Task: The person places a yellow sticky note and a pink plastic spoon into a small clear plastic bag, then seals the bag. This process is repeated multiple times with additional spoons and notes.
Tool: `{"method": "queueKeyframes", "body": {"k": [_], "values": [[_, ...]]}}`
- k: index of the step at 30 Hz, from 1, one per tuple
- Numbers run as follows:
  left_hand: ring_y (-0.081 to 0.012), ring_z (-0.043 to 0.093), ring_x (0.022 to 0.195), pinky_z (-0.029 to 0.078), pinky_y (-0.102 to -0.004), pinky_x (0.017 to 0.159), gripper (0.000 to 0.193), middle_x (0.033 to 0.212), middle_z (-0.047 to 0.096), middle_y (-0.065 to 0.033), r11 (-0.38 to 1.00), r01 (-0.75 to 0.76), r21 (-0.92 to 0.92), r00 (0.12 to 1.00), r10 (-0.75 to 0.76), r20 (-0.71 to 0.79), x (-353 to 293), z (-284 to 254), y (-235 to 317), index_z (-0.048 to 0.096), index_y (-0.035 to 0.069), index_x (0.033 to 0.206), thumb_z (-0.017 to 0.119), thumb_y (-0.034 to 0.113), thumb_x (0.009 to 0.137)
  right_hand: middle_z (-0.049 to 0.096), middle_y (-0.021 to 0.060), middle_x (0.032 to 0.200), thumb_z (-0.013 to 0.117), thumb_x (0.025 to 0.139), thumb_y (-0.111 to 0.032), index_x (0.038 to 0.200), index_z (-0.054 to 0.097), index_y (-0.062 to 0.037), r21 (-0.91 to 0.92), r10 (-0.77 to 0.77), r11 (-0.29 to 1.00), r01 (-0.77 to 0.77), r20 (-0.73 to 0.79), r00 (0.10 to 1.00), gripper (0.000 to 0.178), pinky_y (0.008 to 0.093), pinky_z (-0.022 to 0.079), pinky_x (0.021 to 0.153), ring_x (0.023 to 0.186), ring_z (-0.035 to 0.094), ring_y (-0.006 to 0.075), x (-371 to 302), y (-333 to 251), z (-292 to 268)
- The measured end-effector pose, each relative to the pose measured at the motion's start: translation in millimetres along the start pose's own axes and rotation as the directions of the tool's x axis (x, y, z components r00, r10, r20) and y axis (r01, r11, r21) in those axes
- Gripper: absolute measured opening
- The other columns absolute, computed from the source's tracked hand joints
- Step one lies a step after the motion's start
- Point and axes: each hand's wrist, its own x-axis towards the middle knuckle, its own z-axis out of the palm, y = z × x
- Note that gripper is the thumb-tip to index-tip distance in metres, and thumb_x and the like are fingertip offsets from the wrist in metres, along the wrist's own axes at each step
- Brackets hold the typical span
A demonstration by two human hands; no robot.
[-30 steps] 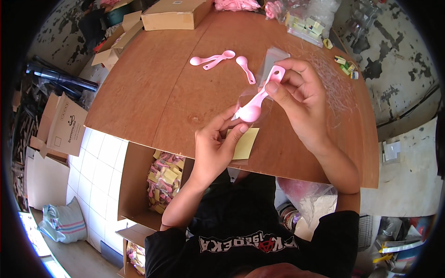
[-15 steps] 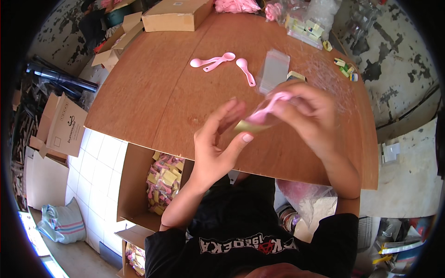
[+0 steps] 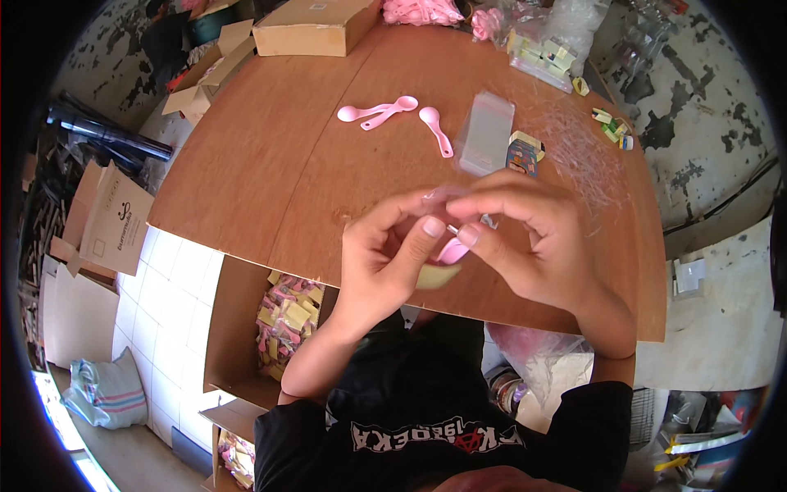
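Observation:
Both hands are over the near part of the table, holding one small clear plastic bag (image 3: 447,193) between them. Inside it are a pink measuring spoon (image 3: 451,250) and a pale yellow piece (image 3: 438,277), blurred and partly hidden by fingers. My left hand (image 3: 377,250) is closed on the bag's left side, thumb pressed toward the fingers. With thumb and forefinger, my right hand (image 3: 537,238) pinches the bag's edge close to the left thumb. Farther off lie two crossed pink spoons (image 3: 392,112) and a single pink spoon (image 3: 436,131). Flat clear bags (image 3: 488,135) are stacked beyond my right hand.
A small patterned box (image 3: 525,152) stands beside the bags, near thin clear plastic strips (image 3: 582,156). At the table's far edge sits a cardboard box (image 3: 316,29). Below the table's left edge, an open carton (image 3: 238,328) holds many packed pink-and-yellow pieces (image 3: 287,324).
My right hand has moved down and left to meet the left hand at the bag's edge. The spoon and yellow piece now hang lower, and the small patterned box is uncovered.

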Motion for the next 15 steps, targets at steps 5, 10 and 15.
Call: {"method": "queueKeyframes", "body": {"k": [5, 10, 15], "values": [[-0.0123, 0.069, 0.089, 0.055, -0.024, 0.075, 0.024, 0.098, 0.073, -0.0113, 0.993, 0.022, 0.117, 1.0, -0.021, -0.009, -5.5, -0.5, 4.2, 0.065, -0.007, 0.118, 0.054, 0.006, 0.1, 0.068, 0.0105, 0.092, 0.071, 0.084, 0.0, 0.1, 0.072, 0.0009, -0.089, 0.011, 0.996, -0.012, -0.012, 1.0, 0.016, 0.0279, 0.052, 0.07, 0.079, 0.066, 0.0174, -2.4, -6.7, 3.7], [-0.014, 0.071, 0.082, 0.055, -0.0224, 0.067, 0.023, 0.092, 0.073, -0.0126, 0.945, 0.022, 0.328, 0.997, -0.044, 0.06, -7.8, 2.8, 8.0, 0.064, -0.01, 0.117, 0.055, 0.003, 0.099, 0.064, 0.0092, 0.089, 0.075, 0.078, 0.0, 0.096, 0.072, -0.0001, -0.344, -0.114, 0.935, 0.088, -0.058, 0.992, 0.019, 0.0303, 0.051, 0.065, 0.075, 0.065, 0.0211, -3.3, -4.5, 5.8], [-0.022, 0.072, 0.073, 0.056, -0.0317, 0.065, 0.021, 0.086, 0.071, -0.0182, 0.852, -0.034, 0.523, 0.999, 0.007, 0.053, -10.5, 5.7, 10.4, 0.066, -0.005, 0.111, 0.063, 0.001, 0.091, 0.058, 0.0057, 0.082, 0.076, 0.07, -0.005, 0.079, 0.066, -0.0022, -0.504, -0.2, 0.844, 0.184, 0.023, 0.979, 0.014, 0.0356, 0.048, 0.062, 0.073, 0.059, 0.0221, -4.0, -0.9, 8.3]]}}
